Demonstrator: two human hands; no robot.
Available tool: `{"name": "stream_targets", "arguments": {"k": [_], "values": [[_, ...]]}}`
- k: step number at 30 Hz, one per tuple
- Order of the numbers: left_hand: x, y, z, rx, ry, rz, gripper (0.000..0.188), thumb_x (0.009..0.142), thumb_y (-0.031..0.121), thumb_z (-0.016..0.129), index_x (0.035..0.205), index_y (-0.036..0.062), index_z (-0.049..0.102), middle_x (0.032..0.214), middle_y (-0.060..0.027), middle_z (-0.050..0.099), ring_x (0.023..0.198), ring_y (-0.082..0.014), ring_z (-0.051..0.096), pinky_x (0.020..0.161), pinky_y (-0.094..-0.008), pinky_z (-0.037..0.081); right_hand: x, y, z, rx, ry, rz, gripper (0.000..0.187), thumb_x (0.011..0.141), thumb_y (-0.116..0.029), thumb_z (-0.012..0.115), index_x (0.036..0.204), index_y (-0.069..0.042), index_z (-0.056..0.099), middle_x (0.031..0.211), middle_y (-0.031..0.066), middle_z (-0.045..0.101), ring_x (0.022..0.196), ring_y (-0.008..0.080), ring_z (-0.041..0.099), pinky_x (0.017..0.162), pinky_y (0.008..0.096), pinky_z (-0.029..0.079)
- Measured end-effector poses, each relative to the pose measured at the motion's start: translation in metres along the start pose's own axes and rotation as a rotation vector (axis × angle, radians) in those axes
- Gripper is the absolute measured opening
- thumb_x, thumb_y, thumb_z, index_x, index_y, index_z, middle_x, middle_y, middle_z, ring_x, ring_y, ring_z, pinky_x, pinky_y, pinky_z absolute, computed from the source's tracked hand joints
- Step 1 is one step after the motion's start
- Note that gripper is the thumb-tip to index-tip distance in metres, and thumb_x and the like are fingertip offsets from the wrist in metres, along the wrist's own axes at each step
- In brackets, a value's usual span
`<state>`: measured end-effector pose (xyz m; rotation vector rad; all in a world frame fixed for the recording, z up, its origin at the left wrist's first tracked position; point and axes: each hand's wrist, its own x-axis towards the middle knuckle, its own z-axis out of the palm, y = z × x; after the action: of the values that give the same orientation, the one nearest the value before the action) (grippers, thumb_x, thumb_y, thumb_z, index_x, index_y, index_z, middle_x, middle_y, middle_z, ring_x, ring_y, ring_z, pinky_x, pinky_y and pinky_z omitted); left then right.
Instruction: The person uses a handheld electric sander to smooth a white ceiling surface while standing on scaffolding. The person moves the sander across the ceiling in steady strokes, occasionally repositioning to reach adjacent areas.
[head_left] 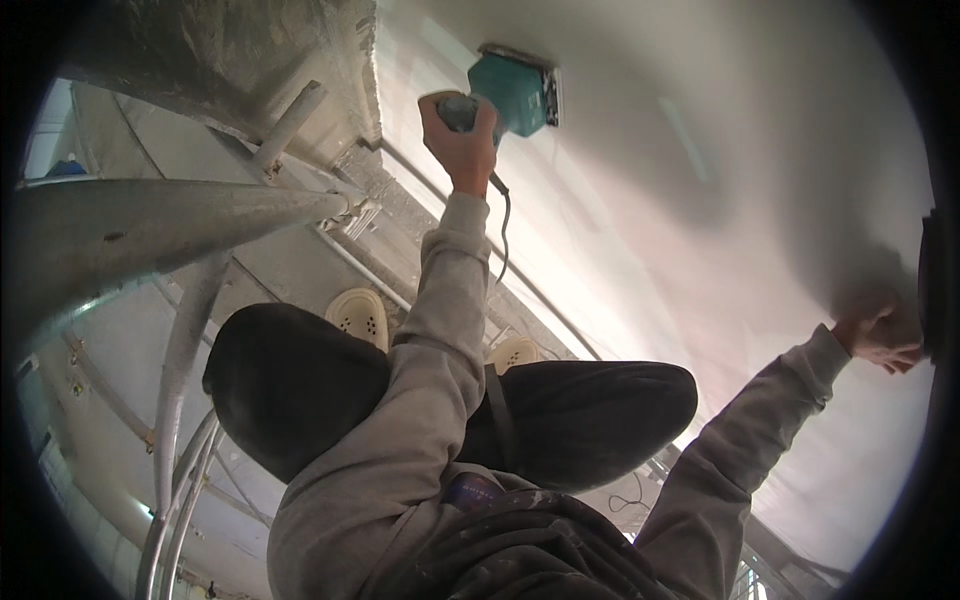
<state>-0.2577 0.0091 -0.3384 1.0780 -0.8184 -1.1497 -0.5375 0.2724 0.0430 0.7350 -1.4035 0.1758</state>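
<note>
My left hand (462,145) is wrapped around the rounded body of a teal power sander (515,92). The sander's square pad lies against a smooth white surface (650,230), and a dark cord (507,225) hangs down from its rear end. Out at the right, my right hand (882,335) is beside the same white surface, thumb apart from the loosely bent fingers. No tool shows in it. Its fingertips come close to a dark edge (932,280) at the picture's rim; whether they touch it I cannot tell.
Thick metal scaffold tubes (180,215) cross the left side, some upright. A rough concrete beam (200,60) runs across the upper left. My bent knees and pale clogs (358,317) are below the sander. A thin cable (628,495) loops near the lower right.
</note>
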Motion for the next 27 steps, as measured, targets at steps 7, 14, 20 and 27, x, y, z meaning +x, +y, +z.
{"name": "stream_targets", "arguments": {"k": [7, 14, 20, 27], "values": [[-0.074, 0.015, 0.018, 0.099, -0.027, 0.036, 0.040, 0.063, 0.011, 0.074, 0.097, 0.0051, 0.053, 0.091, -0.0088, 0.054, 0.080, -0.0242, 0.055, 0.073, -0.0367, 0.048, 0.000, -0.097, -0.045, 0.495, -0.137, 0.088, 0.050, 0.086, -0.040, 0.063, 0.120, -0.004, 0.057, 0.125, 0.0163, 0.052, 0.115, 0.0305, 0.047, 0.094, 0.0463, 0.042], [-0.121, 0.042, 0.025, 0.072, -0.104, 0.171, 0.043, 0.060, 0.012, 0.073, 0.098, 0.0058, 0.054, 0.094, -0.0095, 0.053, 0.085, -0.0274, 0.054, 0.073, -0.0389, 0.047, -0.127, -0.211, -0.109, 1.071, -1.774, 0.360, 0.041, 0.081, -0.013, 0.067, 0.121, -0.005, 0.059, 0.107, 0.0119, 0.068, 0.102, 0.0265, 0.064, 0.088, 0.0360, 0.048], [-0.147, 0.080, 0.036, 0.063, -0.164, 0.188, 0.043, 0.060, 0.015, 0.074, 0.097, 0.0054, 0.053, 0.094, -0.0098, 0.051, 0.085, -0.0276, 0.053, 0.072, -0.0389, 0.046, -0.176, -0.203, -0.091, 1.194, -1.958, 0.227, 0.065, 0.082, -0.025, 0.068, 0.136, 0.001, 0.043, 0.136, 0.0186, 0.051, 0.127, 0.0313, 0.048, 0.105, 0.0408, 0.038], [-0.165, 0.102, 0.043, -0.106, -0.186, -0.010, 0.044, 0.072, 0.015, 0.077, 0.106, 0.0018, 0.051, 0.100, -0.0088, 0.051, 0.091, -0.0190, 0.051, 0.080, -0.0332, 0.046, -0.209, -0.188, -0.093, 1.988, -1.951, 1.415, 0.071, 0.080, -0.022, 0.059, 0.143, 0.001, 0.035, 0.139, 0.0166, 0.046, 0.131, 0.0306, 0.041, 0.110, 0.0403, 0.032]]}}
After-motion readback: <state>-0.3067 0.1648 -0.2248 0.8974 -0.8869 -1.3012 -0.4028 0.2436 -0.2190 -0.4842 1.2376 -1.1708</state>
